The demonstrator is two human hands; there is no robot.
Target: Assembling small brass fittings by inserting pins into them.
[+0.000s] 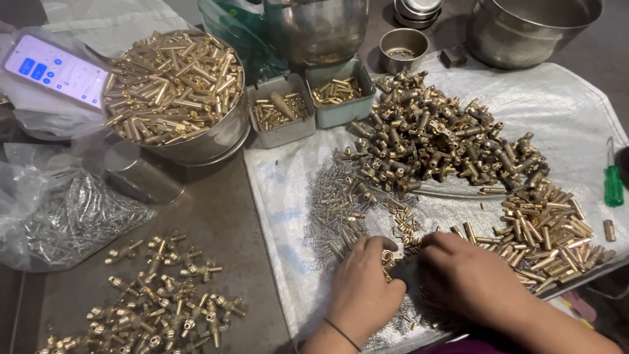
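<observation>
while both hands are working close together at the near edge of a white woven sheet point(576, 111), the left hand point(362, 288) is curling its fingers around a small brass fitting point(388, 254), pinching it so its round opening is facing up, and the right hand point(466, 275) is lying palm down just beside it, fingers bent over the same spot; whether it is gripping anything cannot be told. around the hands, tiny silvery springs point(334, 196) are lying scattered thinly, seemingly kept within easy reach. farther back, a heap of knobbly brass valve bodies point(432, 141) is sitting in the middle of the sheet, and smooth brass tubes point(550, 229) are piling up at the right, near a green-handled screwdriver point(613, 180). two grey rectangular trays point(313, 101) are holding small brass pins, sorted apart. a round steel bowl point(177, 92) is brimming with long brass rods. on the bare dark table at the left, t-shaped brass pieces point(164, 301) are lying spread out, set well apart from the loose parts, beside a clear plastic bag of springs point(72, 216). a lit phone point(56, 71) is resting at the far left, and shiny steel pots point(531, 26) are standing along the back.
</observation>
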